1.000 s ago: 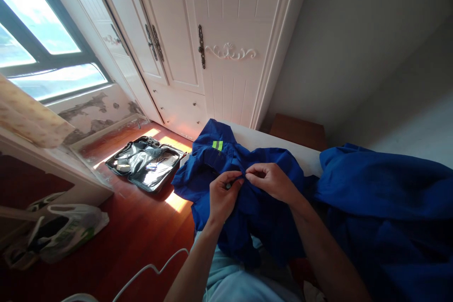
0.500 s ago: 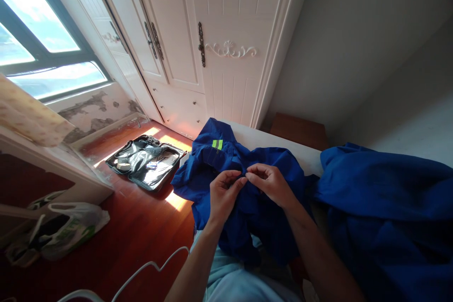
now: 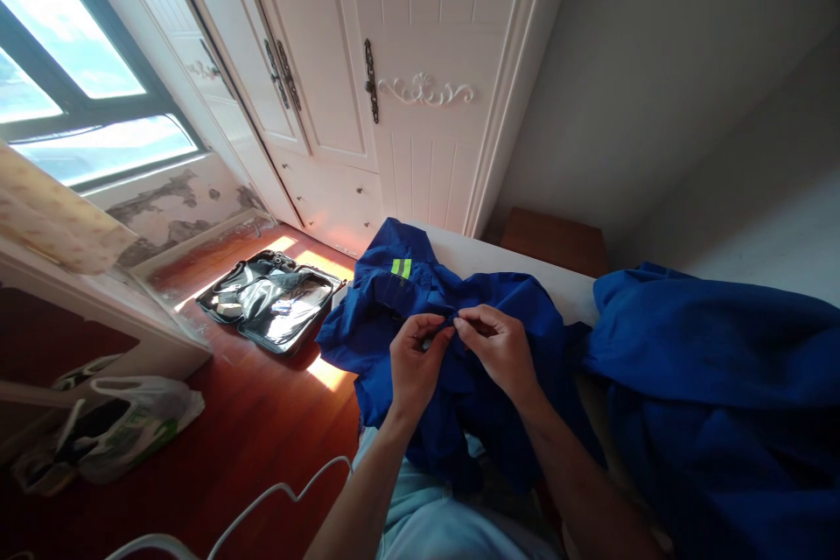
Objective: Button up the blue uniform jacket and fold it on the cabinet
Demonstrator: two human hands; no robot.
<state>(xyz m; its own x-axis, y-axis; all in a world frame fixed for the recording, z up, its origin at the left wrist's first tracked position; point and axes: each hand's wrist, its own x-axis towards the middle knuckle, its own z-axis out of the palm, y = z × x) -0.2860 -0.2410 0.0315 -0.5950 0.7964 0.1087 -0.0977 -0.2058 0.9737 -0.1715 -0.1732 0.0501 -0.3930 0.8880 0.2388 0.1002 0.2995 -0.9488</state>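
The left hand (image 3: 412,360) and the right hand (image 3: 497,347) meet fingertip to fingertip at the front opening of the blue work jacket (image 3: 420,297), each pinching a fold of its cloth; the jacket lies crumpled across the white surface edge (image 3: 499,258) and the person's lap, apparently not yet fastened or folded. A second blue garment (image 3: 709,367) lies heaped just beside it, untouched. On the wooden floor (image 3: 249,437), an open black suitcase (image 3: 269,302) holds small items too unclear to name, and a white plastic bag (image 3: 124,424) sits well apart.

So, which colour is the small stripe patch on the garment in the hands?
Bright yellow-green, on the blue garment; the stripe patch shows in the head view.
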